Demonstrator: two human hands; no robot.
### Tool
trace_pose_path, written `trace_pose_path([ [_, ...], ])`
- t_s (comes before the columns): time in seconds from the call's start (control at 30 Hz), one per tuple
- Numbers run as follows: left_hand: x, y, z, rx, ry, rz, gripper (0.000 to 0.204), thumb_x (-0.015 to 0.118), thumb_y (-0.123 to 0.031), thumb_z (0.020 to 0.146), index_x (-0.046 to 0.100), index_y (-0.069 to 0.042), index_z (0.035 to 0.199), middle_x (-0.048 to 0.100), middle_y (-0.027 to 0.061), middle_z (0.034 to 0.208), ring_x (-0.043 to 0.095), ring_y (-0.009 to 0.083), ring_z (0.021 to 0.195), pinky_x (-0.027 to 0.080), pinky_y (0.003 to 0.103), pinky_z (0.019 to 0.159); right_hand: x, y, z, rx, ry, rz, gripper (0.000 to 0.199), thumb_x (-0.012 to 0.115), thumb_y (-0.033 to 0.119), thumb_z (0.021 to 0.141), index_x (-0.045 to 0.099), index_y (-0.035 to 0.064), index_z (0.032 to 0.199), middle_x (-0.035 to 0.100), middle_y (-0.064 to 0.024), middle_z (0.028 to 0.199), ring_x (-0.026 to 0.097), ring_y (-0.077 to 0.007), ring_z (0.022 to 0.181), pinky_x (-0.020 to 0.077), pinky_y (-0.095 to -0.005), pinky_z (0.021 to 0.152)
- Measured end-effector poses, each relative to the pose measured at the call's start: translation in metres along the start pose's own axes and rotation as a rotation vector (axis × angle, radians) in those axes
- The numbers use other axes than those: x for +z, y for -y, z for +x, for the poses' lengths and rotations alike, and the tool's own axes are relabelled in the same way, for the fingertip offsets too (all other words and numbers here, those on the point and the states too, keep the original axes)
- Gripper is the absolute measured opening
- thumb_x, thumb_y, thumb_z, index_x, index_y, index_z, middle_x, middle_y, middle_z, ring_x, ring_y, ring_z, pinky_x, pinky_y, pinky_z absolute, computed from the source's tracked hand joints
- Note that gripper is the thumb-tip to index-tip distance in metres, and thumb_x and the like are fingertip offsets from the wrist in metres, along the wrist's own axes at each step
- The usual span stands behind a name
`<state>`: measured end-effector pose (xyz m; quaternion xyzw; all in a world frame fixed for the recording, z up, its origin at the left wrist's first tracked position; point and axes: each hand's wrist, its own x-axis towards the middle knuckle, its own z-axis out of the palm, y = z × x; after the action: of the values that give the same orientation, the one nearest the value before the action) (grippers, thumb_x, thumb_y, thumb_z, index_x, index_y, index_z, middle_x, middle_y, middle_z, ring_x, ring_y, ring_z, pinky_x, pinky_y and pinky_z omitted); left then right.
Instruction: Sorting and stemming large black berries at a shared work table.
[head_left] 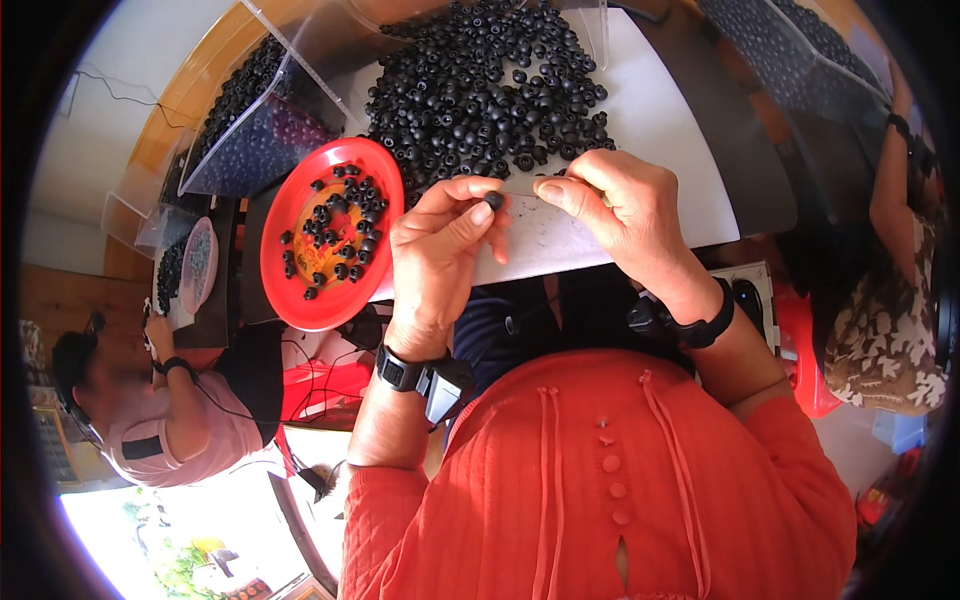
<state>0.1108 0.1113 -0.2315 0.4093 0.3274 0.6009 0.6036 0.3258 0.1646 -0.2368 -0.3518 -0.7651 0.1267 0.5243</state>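
Note:
My left hand pinches a small round black bead-like piece between thumb and fingers. From my right hand, a thin needle-like tool reaches toward that piece; whether its tip touches or enters it I cannot tell. The right thumb and fingers are closed on the tool's other end, which they mostly hide. Both hands are over the near edge of a white board. Beyond them spreads a large heap of similar black pieces, several showing round holes.
Left of my left hand, a tilted red plate bears scattered black pieces. Clear bins of dark pieces stand at the left and far right. One person works at the left, near a pale basket; another is at the right.

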Motion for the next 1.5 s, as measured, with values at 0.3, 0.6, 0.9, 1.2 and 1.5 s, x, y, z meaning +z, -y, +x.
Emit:
trace_pose_path([
  [0.3,0.0045,0.0023,-0.0018,0.051,0.012,0.03,0.025,0.063,0.003,0.104,0.07,0.007,0.127,0.068,0.0124,0.105,0.066,0.0183,0.079,0.055,0.03,0.073,-0.0014,0.0017,0.0008,-0.001,0.018,0.027,0.039,0.084,0.026,0.089,0.058,0.0066,0.069,0.052,-0.009,0.058,0.053,-0.0275,0.051,0.0409,-0.0411,0.048],
  [0.6,0.0054,0.0053,-0.0015,0.121,0.055,0.064,0.028,0.06,0.006,0.103,0.072,0.007,0.128,0.064,0.009,0.112,0.064,0.0167,0.082,0.053,0.029,0.075,-0.0032,0.0037,0.002,-0.003,0.047,-0.002,0.044,0.082,0.031,0.091,0.054,0.0073,0.067,0.052,-0.0096,0.058,0.055,-0.0297,0.052,0.0417,-0.0425,0.049],
  [0.9,0.0064,0.0062,-0.0024,0.131,0.036,0.059,0.028,0.061,0.006,0.103,0.072,0.007,0.128,0.063,0.0085,0.112,0.064,0.0166,0.081,0.053,0.029,0.074,-0.0031,0.0007,0.0009,-0.013,0.074,-0.014,0.045,0.082,0.032,0.091,0.053,0.0078,0.066,0.053,-0.0094,0.058,0.057,-0.0303,0.053,0.0422,-0.043,0.049],
  [1.2,0.0063,0.0087,-0.0045,0.142,0.029,0.065,0.027,0.06,0.006,0.103,0.072,0.007,0.127,0.063,0.0086,0.113,0.063,0.0171,0.082,0.053,0.029,0.074,-0.003,-0.0005,0.0007,-0.053,0.085,-0.021,0.044,0.081,0.033,0.091,0.054,0.0084,0.067,0.054,-0.0091,0.058,0.058,-0.0302,0.053,0.0428,-0.0432,0.049],
  [1.5,0.0063,0.0097,-0.0046,0.137,0.015,0.047,0.025,0.059,0.007,0.103,0.073,0.008,0.124,0.064,0.01,0.115,0.064,0.0184,0.081,0.054,0.03,0.073,-0.0045,-0.0014,0.0012,-0.1,0.092,-0.032,0.045,0.081,0.033,0.091,0.053,0.0084,0.067,0.053,-0.0089,0.058,0.058,-0.0305,0.053,0.0429,-0.0434,0.049],
])
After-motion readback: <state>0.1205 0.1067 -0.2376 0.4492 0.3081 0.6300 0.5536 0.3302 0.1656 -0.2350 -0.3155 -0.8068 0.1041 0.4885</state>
